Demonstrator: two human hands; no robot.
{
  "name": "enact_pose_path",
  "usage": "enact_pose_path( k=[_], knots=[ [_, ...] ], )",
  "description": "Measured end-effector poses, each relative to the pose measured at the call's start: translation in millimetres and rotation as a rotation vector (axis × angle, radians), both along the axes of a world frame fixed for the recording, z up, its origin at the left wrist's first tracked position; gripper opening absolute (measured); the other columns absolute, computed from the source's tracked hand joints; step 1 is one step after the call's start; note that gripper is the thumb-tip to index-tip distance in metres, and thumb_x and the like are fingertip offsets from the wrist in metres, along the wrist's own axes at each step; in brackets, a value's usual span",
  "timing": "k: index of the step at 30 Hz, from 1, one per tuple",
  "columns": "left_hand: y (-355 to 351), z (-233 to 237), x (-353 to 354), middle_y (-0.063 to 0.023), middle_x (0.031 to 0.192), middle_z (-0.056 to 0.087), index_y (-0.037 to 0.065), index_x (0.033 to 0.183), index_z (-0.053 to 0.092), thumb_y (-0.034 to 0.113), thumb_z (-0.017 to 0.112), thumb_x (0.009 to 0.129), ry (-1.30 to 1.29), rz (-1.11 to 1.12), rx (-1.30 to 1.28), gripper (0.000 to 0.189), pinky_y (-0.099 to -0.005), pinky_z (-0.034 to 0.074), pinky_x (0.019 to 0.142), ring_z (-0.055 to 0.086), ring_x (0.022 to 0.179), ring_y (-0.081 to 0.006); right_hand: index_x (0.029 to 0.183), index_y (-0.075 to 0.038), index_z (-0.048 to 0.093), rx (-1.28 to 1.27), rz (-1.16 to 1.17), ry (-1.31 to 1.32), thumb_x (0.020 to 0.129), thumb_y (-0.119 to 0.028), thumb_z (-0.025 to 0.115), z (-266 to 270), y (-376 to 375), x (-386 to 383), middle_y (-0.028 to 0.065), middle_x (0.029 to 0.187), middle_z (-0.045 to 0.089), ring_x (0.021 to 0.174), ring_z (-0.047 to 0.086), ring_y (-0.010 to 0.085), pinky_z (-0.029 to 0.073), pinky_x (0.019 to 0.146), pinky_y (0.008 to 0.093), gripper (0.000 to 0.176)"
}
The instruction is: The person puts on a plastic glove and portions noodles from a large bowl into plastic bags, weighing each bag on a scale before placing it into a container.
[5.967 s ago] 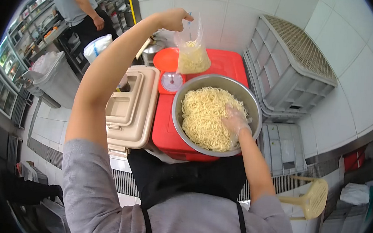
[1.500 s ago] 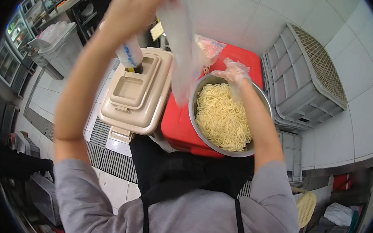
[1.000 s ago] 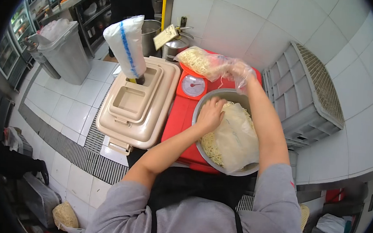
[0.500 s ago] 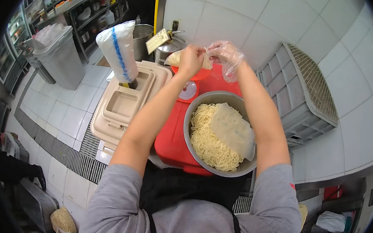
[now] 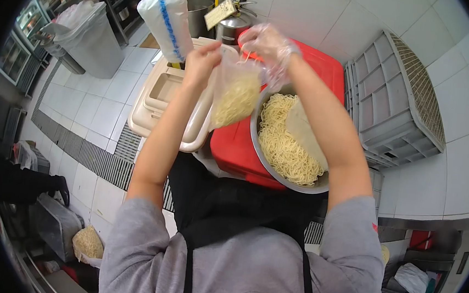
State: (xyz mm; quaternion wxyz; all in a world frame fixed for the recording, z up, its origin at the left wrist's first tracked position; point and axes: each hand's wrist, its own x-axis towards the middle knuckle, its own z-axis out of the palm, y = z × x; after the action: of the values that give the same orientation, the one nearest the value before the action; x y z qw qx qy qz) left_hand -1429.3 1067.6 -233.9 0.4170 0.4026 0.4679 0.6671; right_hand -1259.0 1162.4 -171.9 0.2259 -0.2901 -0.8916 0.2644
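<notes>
My bare left hand pinches the upper edge of a clear plastic bag of noodles, which hangs tilted over the edge of the red lid. Above the bag's mouth is my right hand in a clear plastic glove. Its fingers are curled together, and a few pale noodle strands show below the fingertips. Under my right forearm stands a large metal bowl of loose noodles. A pale plastic sheet lies over part of them. An orange bowl is mostly hidden behind my right hand.
The bowl rests on a red cooler-like box. To its left stands a beige lidded container with a tall roll of plastic bags. Grey crates are stacked at right. Metal pots stand behind; a grey bin is farther left.
The noodle bag has come off the orange bowl toward me and now hangs upright-ish from my left hand. My hands have moved apart, and the camera view has shifted.
</notes>
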Motion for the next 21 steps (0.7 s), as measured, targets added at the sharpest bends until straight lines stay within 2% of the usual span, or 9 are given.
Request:
enact_pose_path(
  k=[1,3,8,13,15,16,17,19,21],
  knots=[
    [-7.5,-20.4,-6.7,-0.007,0.084,0.06,-0.005,0.106,0.058,0.001,0.057,0.07,-0.018,0.012,-0.053,0.036,-0.022,0.045,0.062,0.054,0.067,-0.0102,0.089,-0.002,0.064,-0.099,-0.007,-0.037,0.069,-0.013,0.061,-8.8,-11.8,-9.8,0.0107,0.088,0.064,0.084,0.061,0.0204,0.048,0.076,0.0295,0.024],
    [-19.8,-47.1,-20.7,-0.0058,0.087,0.059,-0.005,0.108,0.057,0.001,0.055,0.074,0.003,-0.024,-0.146,0.035,-0.0216,0.045,0.064,0.054,0.069,-0.0098,0.09,-0.003,0.065,0.051,0.025,-0.318,0.068,-0.013,0.06,-18.4,-42.6,-29.6,0.0115,0.091,0.063,0.087,0.06,0.023,0.047,0.079,0.0303,0.024],
    [-40.2,-20.6,-32.9,-0.0022,0.079,0.057,-0.006,0.109,0.055,0.0,0.054,0.07,0.119,-0.133,-0.179,0.039,-0.0209,0.042,0.062,0.05,0.066,-0.0073,0.09,-0.006,0.065,0.025,0.105,-0.325,0.07,-0.013,0.059,-14.5,-69.7,-58.8,0.0114,0.093,0.062,0.089,0.058,0.0236,0.046,0.08,0.0317,0.022],
    [-72.0,-19.0,-35.6,-0.004,0.098,0.057,-0.001,0.106,0.06,-0.002,0.055,0.068,0.254,-0.052,-0.078,0.039,-0.019,0.04,0.059,0.049,0.062,-0.0051,0.09,-0.004,0.064,0.057,0.033,-0.133,0.073,-0.029,0.059,41.7,-78.4,-37.3,0.0141,0.088,0.062,0.085,0.059,0.0253,0.046,0.078,0.0341,0.03],
    [-85.0,-22.3,-30.3,-0.0038,0.1,0.055,-0.002,0.106,0.06,-0.004,0.054,0.068,0.255,-0.05,-0.043,0.039,-0.0178,0.039,0.057,0.047,0.061,-0.0039,0.089,-0.002,0.064,-0.001,-0.066,-0.362,0.073,-0.034,0.06,37.8,-71.1,-29.2,0.0151,0.089,0.062,0.085,0.059,0.0256,0.046,0.077,0.0343,0.035],
    [-91.6,-22.3,-28.2,-0.0036,0.102,0.053,-0.002,0.107,0.06,-0.005,0.053,0.068,0.263,-0.047,-0.009,0.039,-0.0166,0.037,0.055,0.045,0.059,-0.0027,0.088,-0.001,0.064,-0.06,-0.165,-0.584,0.072,-0.038,0.06,33.7,-70.3,-26.3,0.016,0.09,0.062,0.085,0.059,0.0258,0.046,0.076,0.0346,0.041],
    [-94.7,-23.0,-27.1,-0.0076,0.112,0.051,-0.003,0.111,0.057,-0.007,0.052,0.069,0.278,-0.067,-0.036,0.042,-0.0186,0.043,0.067,0.052,0.069,-0.0062,0.086,0.001,0.064,-0.019,-0.23,-0.598,0.073,-0.04,0.06,18.6,-82.7,-19.3,0.0165,0.087,0.062,0.082,0.06,0.0268,0.047,0.072,0.0351,0.043],
    [-94.8,-26.1,-20.9,-0.0073,0.11,0.052,-0.004,0.111,0.056,-0.007,0.053,0.07,0.254,-0.057,-0.027,0.042,-0.0184,0.043,0.067,0.052,0.069,-0.006,0.086,0.0,0.064,0.024,-0.184,-0.654,0.073,-0.04,0.059,-45.7,-66.6,-19.3,0.0168,0.087,0.062,0.081,0.06,0.0277,0.048,0.071,0.0355,0.042],
    [-92.7,-22.9,-19.5,-0.0069,0.109,0.052,-0.005,0.112,0.055,-0.007,0.053,0.07,0.236,-0.039,-0.017,0.041,-0.0182,0.043,0.066,0.052,0.069,-0.0057,0.085,0.0,0.064,0.071,-0.131,-0.704,0.074,-0.039,0.058,-59.2,-52.0,-23.4,0.0171,0.087,0.063,0.08,0.061,0.0286,0.048,0.071,0.0359,0.04]
  ],
)
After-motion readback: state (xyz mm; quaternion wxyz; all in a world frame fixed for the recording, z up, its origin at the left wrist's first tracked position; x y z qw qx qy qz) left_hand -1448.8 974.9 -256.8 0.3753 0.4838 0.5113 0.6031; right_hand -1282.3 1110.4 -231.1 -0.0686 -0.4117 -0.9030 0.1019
